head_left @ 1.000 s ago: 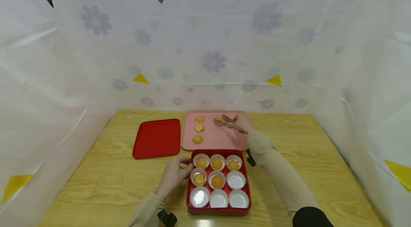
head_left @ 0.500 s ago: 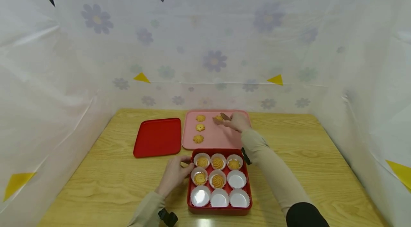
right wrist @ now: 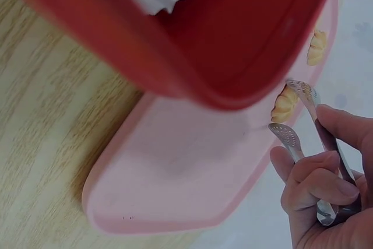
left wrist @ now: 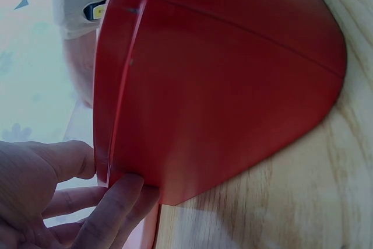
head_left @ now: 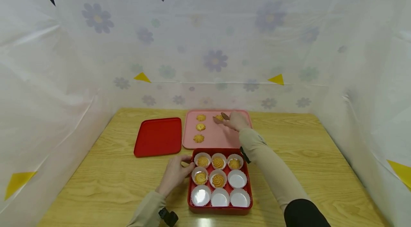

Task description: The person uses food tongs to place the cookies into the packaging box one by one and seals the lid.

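In the head view a red box [head_left: 220,211] stands at the table's front, holding white paper cups in rows. Piped cookies [head_left: 218,180] fill the back row and two middle-row cups; the other cups hold none. My left hand [head_left: 174,173] grips the box's far left corner, thumb at the rim and fingers along the outer wall. Over the pink tray [head_left: 229,141], my right hand [head_left: 238,120] holds small metal tongs [right wrist: 305,93] with perforated tips. The tips stand apart on either side of a cookie [right wrist: 284,104]; whether they touch it I cannot tell.
Three more cookies [head_left: 200,127] lie in a column on the pink tray's left side. A flat red tray [head_left: 158,137] lies left of it on the wooden table [head_left: 106,170]. A flowered white sheet [head_left: 205,41] hangs behind.
My right hand has moved slightly left with the tongs, and the tips have come closer around the cookie. The left hand stays on the box.
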{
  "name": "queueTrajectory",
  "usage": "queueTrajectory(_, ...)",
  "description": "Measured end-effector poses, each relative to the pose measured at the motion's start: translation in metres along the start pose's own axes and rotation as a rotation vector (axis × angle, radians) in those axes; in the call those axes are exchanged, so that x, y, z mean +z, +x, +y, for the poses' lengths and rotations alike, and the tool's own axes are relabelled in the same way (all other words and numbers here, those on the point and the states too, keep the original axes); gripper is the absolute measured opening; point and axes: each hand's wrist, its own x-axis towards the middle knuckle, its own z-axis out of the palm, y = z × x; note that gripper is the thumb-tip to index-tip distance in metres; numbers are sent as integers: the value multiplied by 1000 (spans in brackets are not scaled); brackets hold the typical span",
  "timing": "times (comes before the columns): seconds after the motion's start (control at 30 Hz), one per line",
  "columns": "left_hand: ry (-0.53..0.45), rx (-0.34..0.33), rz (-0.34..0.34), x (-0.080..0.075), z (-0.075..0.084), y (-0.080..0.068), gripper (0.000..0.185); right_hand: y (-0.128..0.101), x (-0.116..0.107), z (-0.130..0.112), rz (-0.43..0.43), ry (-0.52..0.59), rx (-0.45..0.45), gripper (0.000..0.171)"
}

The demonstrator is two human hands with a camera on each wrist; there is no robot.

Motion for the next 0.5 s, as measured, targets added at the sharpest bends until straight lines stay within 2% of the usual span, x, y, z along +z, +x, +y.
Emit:
queueTrajectory(0.3,0,-9,-8,1,0,-1,27,-3,-3,2,-10,0,6,51)
queueTrajectory(0.5,-4,-5,-16,1,0,0,27,-7,-7,4,-10,9,2,34)
